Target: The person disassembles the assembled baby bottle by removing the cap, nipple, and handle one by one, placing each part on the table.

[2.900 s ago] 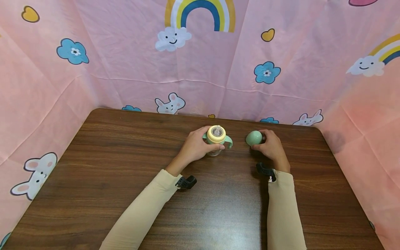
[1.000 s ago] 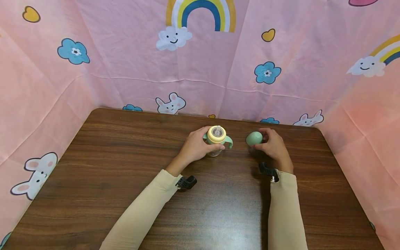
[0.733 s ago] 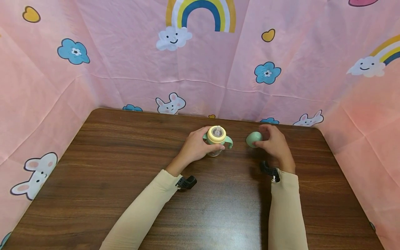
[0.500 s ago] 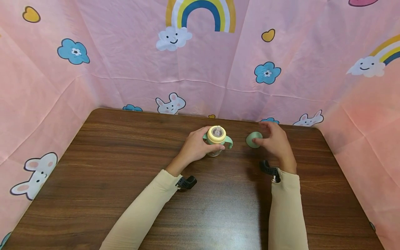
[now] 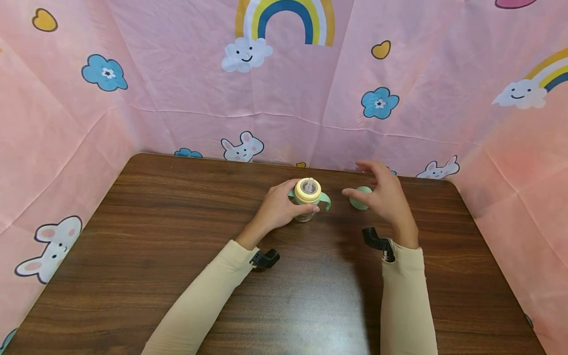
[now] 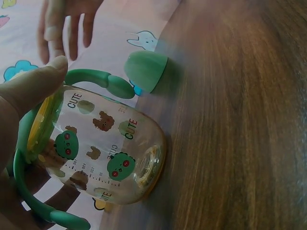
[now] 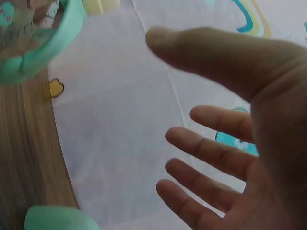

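Note:
My left hand [image 5: 279,204] grips a clear baby bottle [image 6: 108,148] near its yellow collar, thumb on one side and fingers on the other. The bottle stands upright on the table, with green side handles [image 6: 98,79], cartoon prints and a clear spout [image 5: 309,185] on top. To its right, a green domed cap [image 6: 145,69] rests on the table. My right hand [image 5: 387,197] is raised over the cap, thumb and fingers spread with nothing between them; in the head view it covers part of the cap.
The brown wooden table [image 5: 177,236] ends at a pink patterned cloth [image 5: 284,93] close behind the bottle and cap. More of this cloth rises at the left and right sides. Each wrist carries a black camera mount [image 5: 265,259].
My right hand has let go of the green cap, risen above it and shifted left toward the bottle, its fingers spreading. The cap stays on the table; my left hand and the bottle are still.

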Demonstrator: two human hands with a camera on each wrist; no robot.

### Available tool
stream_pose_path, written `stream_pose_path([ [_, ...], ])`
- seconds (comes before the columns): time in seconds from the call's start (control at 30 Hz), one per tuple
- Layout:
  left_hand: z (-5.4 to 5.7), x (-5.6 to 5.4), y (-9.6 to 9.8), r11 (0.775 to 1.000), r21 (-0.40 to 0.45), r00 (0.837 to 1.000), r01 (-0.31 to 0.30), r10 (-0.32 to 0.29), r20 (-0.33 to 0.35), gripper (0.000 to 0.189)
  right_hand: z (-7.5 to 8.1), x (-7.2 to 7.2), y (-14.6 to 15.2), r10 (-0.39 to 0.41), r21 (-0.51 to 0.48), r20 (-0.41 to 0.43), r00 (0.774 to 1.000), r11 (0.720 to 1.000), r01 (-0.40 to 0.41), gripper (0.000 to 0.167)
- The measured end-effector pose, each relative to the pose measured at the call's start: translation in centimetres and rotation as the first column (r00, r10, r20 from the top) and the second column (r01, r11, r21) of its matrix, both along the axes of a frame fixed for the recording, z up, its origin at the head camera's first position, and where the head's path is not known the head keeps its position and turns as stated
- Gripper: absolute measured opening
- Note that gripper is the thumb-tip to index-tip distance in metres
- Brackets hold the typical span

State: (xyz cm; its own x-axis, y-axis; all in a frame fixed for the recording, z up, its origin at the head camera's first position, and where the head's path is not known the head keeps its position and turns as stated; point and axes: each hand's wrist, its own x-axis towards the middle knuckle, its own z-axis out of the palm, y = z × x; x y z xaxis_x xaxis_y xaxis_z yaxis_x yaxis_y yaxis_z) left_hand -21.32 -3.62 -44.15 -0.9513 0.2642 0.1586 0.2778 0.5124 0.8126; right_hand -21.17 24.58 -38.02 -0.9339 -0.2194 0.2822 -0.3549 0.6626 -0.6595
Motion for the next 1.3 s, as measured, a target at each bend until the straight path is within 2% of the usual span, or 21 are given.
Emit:
stream_pose_path([
  [0.17,-0.1,-0.1,0.0,1.0,-0.001,1.0,0.004,-0.004,0.007,0.08,0.0,0.1,-1.4,0.075,-0.014,-0.006,0.997,0.997,-0.075,0.075],
  [0.5,-0.1,-0.3,0.0,1.0,-0.023,1.0,0.016,-0.016,-0.001,0.071,-1.0,-0.3,-4.2,0.189,0.058,-0.017,0.982,0.98,-0.188,0.074],
  [0.87,-0.3,-0.5,0.0,0.999,-0.041,0.999,0.025,-0.026,-0.02,0.071,-1.6,-0.3,-5.8,0.196,0.097,-0.033,0.98,0.977,-0.192,0.07],
  [1.3,-0.5,-0.5,-0.2,0.999,-0.038,0.999,0.024,-0.025,-0.031,0.072,-2.2,-0.3,-7.5,0.157,0.127,-0.06,0.986,0.981,-0.149,0.068],
])
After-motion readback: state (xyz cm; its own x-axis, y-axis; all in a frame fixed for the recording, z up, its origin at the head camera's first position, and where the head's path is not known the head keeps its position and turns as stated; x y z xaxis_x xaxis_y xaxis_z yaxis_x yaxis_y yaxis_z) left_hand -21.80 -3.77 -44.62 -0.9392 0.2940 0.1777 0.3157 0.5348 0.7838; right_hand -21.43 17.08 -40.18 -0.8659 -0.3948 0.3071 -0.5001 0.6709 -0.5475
